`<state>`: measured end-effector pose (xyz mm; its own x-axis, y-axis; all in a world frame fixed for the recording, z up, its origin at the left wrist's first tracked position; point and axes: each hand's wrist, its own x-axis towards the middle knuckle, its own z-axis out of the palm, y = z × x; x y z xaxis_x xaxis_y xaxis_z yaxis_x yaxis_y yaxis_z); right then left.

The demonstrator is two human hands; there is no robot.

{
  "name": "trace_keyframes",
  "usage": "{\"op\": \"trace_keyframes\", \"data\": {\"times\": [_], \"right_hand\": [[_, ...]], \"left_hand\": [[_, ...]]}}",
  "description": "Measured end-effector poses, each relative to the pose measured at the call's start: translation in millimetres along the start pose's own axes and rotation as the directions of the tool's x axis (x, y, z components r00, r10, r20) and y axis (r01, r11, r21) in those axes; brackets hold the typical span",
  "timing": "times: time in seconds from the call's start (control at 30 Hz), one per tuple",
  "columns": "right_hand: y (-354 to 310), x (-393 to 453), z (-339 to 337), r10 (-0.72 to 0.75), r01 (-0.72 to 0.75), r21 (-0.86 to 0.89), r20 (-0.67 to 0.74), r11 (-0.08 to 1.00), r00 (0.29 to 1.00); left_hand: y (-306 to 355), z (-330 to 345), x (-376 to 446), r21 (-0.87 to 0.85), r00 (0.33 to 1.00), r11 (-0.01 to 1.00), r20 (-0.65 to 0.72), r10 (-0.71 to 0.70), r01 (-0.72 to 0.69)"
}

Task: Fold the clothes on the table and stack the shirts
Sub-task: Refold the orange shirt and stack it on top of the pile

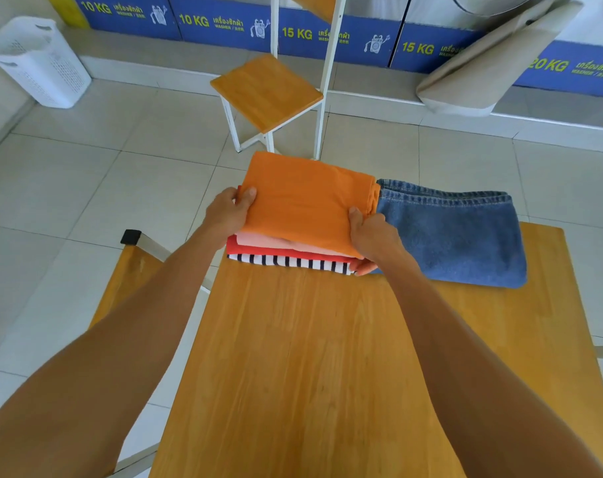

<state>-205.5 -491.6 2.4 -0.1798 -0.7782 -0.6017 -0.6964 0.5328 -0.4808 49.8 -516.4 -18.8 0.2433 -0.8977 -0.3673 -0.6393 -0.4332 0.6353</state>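
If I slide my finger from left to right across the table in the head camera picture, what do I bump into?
Left hand → orange shirt topping the shirt stack → right hand → folded jeans.

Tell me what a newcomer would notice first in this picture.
Probably the orange shirt at the table's far edge, held at each side by the left hand and right hand, atop a stack of pink, red and striped shirts. Folded jeans lie just right of the stack.
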Motion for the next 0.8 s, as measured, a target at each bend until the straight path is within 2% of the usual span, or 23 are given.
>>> {"op": "trace_keyframes", "data": {"times": [0.07,0.13,0.2,0.27,0.33,0.4,0.47,0.57,0.67,0.8], "right_hand": [[1.0,-0.9,0.2,0.000,0.000,0.017,-0.001,1.000,1.000],[3.0,-1.1,-0.6,0.004,-0.004,0.034,-0.001,0.999,1.000],[3.6,-0.8,0.3,0.012,-0.012,0.054,-0.001,0.998,1.000],[3.0,-0.1,1.4,0.023,-0.022,0.069,-0.007,0.997,1.000],[2.3,0.7,2.6,0.029,-0.027,0.068,-0.018,0.997,0.999],[3.3,2.0,4.1,0.023,-0.021,0.056,-0.028,0.998,0.999],[5.4,3.0,4.1,0.012,-0.010,0.046,-0.032,0.999,0.999],[6.7,4.5,2.3,0.007,-0.005,0.064,-0.018,0.998,1.000],[7.0,6.3,1.4,0.000,0.001,0.049,-0.008,0.999,1.000],[5.5,5.0,2.3,0.012,-0.012,0.057,-0.008,0.998,1.000]], "left_hand": [[-1.5,1.3,-2.1,0.036,1.000,0.999,0.000,-0.031,0.031],[-0.6,-1.4,-4.0,0.093,0.995,0.994,-0.082,-0.048,0.056],[-3.3,-5.0,-8.0,0.105,0.984,0.984,-0.117,-0.134,0.146],[-7.3,-7.1,-16.3,0.092,0.958,0.955,0.021,-0.285,0.282],[-7.4,-10.0,-24.8,0.027,0.881,0.906,0.222,-0.418,0.423],[-5.3,-12.3,-26.7,-0.105,0.829,0.857,0.337,-0.446,0.504],[-4.5,-11.2,-22.2,-0.187,0.885,0.884,0.286,-0.367,0.427],[-6.8,-7.2,-17.5,-0.169,0.974,0.962,0.111,-0.198,0.214],[-11.9,1.9,-15.9,-0.105,0.995,0.990,0.032,-0.091,0.094],[-18.4,15.4,-18.7,-0.097,0.996,0.991,0.003,-0.091,0.090]]}}
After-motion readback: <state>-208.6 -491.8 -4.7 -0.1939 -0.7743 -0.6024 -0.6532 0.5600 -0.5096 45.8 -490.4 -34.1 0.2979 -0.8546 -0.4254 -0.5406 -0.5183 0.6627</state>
